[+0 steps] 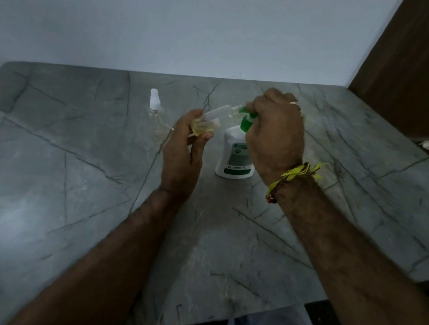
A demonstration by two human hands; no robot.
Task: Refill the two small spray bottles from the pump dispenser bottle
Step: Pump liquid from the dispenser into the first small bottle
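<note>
A pale, bare wall rises beyond both hands, with dark wood panelling past the right hand. Beneath them lies a grey stone table crossed by dark veins. A white pump dispenser bottle stands between the hands. The right hand, a yellow thread band at its wrist, curls over the green pump head. The left hand grips a clear small spray bottle, tilted, its open neck at the nozzle. A second spray bottle stands beyond the left hand.
</note>
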